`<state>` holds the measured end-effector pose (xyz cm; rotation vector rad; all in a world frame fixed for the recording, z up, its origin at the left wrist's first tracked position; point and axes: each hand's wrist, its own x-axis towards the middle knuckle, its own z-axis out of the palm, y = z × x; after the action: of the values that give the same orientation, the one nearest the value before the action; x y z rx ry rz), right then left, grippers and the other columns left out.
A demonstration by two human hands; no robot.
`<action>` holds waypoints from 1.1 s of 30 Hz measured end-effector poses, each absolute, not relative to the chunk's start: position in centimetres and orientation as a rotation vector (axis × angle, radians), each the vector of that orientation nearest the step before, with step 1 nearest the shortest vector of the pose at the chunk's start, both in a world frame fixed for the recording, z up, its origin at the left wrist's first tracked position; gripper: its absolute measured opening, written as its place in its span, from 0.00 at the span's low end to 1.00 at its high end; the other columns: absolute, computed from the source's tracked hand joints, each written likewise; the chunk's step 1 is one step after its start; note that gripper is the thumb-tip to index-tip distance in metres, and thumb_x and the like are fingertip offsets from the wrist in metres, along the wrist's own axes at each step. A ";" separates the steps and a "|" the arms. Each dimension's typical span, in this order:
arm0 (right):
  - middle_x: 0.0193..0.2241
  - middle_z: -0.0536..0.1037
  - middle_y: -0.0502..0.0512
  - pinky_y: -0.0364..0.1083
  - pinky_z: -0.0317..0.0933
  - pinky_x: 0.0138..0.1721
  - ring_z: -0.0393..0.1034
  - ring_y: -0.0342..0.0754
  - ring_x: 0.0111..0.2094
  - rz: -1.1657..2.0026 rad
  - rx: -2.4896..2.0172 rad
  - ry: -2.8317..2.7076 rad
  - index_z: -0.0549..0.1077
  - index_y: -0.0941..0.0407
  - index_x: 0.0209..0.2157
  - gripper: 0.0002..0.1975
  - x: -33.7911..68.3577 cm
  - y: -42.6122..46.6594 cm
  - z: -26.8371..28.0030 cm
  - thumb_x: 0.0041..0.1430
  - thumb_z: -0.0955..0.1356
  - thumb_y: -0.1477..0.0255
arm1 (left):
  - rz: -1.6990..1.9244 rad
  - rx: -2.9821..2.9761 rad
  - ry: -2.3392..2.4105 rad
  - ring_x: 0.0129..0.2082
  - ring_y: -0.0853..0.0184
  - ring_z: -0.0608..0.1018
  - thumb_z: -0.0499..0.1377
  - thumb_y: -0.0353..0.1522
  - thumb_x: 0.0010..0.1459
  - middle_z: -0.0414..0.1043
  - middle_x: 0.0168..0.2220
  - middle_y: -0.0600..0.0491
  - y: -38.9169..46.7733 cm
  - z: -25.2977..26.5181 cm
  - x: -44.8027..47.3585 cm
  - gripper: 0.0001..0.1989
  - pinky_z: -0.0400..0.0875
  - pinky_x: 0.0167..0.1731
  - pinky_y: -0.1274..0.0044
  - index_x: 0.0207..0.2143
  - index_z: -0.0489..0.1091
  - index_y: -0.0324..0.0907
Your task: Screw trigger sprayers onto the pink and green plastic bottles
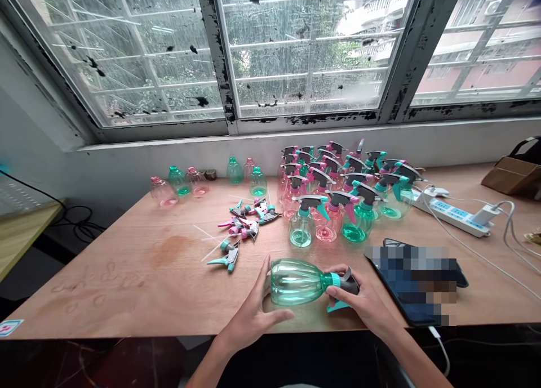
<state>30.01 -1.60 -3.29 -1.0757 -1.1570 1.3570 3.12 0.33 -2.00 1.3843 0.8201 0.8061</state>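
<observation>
A green spray bottle (298, 282) with a turquoise collar and dark grey spray head lies sideways in front of me, base to the left. My right hand (355, 298) grips it by the spray head, and the turquoise trigger (338, 306) points down toward me. At the base is my left hand (262, 309), its fingers stretched up and its thumb spread apart below the bottle. Whether those fingers touch the plastic is hard to see. Loose spray heads (228, 255) with thin tubes lie on the table beyond my left hand.
Several assembled pink and green spray bottles (325, 224) stand closely grouped at the back. Open bottles without heads (177, 182) stand farther left. Right of my hands lie a tablet (393, 286) and a phone (460, 274). A power strip (454, 212) with white cables is behind them.
</observation>
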 end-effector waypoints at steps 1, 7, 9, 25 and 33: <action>0.24 0.77 0.47 0.49 0.71 0.33 0.75 0.48 0.25 1.355 -1.073 -1.158 0.75 0.55 0.42 0.16 30.0 -1.6 -3.3 0.56 0.77 0.63 | 0.806 1.370 0.822 0.72 0.50 0.52 0.70 0.35 0.56 0.42 0.74 0.48 0.3 -2.1 3.1 0.55 0.47 0.70 0.57 0.72 0.34 0.56; 0.24 0.78 0.47 0.49 0.72 0.34 0.75 0.48 0.26 1.355 -1.064 -1.154 0.74 0.55 0.42 0.15 30.0 -1.5 -3.6 0.57 0.76 0.63 | 0.799 1.442 0.773 0.71 0.54 0.56 0.67 0.33 0.60 0.46 0.74 0.50 0.6 -2.3 3.0 0.52 0.48 0.70 0.58 0.72 0.33 0.59; 0.24 0.77 0.47 0.49 0.72 0.33 0.74 0.48 0.26 1.353 -1.064 -1.151 0.74 0.55 0.42 0.16 30.0 -1.5 -3.7 0.57 0.76 0.63 | 0.794 1.475 0.758 0.70 0.55 0.59 0.66 0.33 0.62 0.48 0.73 0.51 0.7 -2.2 3.0 0.52 0.48 0.70 0.58 0.72 0.30 0.61; 0.24 0.77 0.46 0.48 0.71 0.33 0.74 0.47 0.26 1.354 -1.068 -1.161 0.73 0.55 0.42 0.16 30.0 -1.6 -3.6 0.57 0.76 0.64 | 0.813 1.458 0.756 0.70 0.54 0.59 0.65 0.34 0.62 0.49 0.73 0.52 0.7 -2.5 2.9 0.51 0.50 0.69 0.60 0.71 0.30 0.61; 0.23 0.77 0.47 0.49 0.70 0.34 0.74 0.48 0.26 1.344 -1.074 -1.180 0.73 0.55 0.42 0.16 29.9 -1.4 -3.5 0.57 0.76 0.63 | 0.782 1.395 0.788 0.72 0.53 0.54 0.67 0.38 0.60 0.46 0.74 0.50 0.7 -2.8 2.9 0.50 0.49 0.70 0.60 0.72 0.36 0.56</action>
<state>29.95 -1.43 -3.51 -1.0735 -1.1804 1.3442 2.86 0.71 -2.82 1.3949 0.7884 0.7816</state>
